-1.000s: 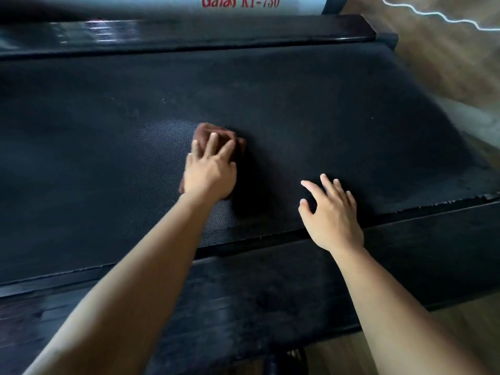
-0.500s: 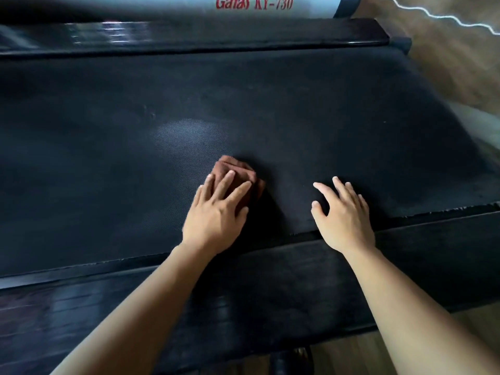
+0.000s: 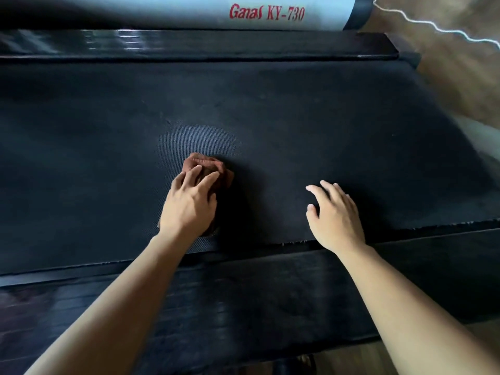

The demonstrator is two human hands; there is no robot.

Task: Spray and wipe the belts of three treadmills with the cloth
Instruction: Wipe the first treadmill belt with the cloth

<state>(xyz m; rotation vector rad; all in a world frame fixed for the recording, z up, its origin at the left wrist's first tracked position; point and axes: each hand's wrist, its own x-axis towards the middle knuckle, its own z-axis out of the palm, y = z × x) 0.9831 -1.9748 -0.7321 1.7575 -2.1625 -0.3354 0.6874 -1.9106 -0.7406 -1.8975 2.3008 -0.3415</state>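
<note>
Head view: looks down across a treadmill from its side, with two bare forearms reaching in from the lower edge.
Left hand (image 3: 189,204): palm down on the cloth, fingers stretched forward and a little spread. It presses the cloth onto the belt and the fingers do not curl round it.
Cloth (image 3: 208,165): reddish-brown and bunched up, lying under the left palm and fingers. A crumpled, stitched edge shows just past the fingertips, and a small fold shows at the heel of the hand.
Right hand (image 3: 335,215): to the right of the left hand and well apart from the cloth. It holds nothing; its fingers are spread and lightly bent, and I cannot tell whether the tips touch the belt or hang just over it.
Belt (image 3: 297,117): black and finely textured, lying under both hands and running on far past the fingertips and out to either side.
Pale patch (image 3: 200,139): a greyer area of belt just beyond the cloth, ahead of the left fingertips.
Near rail (image 3: 243,293): black and ribbed, behind both wrists and beneath the forearms. The belt's ragged edge runs just behind the right wrist.
Far rail (image 3: 189,44): glossy black, across the belt from both hands.
Housing (image 3: 162,12): pale blue-grey, beyond the far rail, lettered "Ganas KY-730" in red.
Cord (image 3: 433,26): white and wavy, far beyond the right hand, over the brown floor (image 3: 460,77).
</note>
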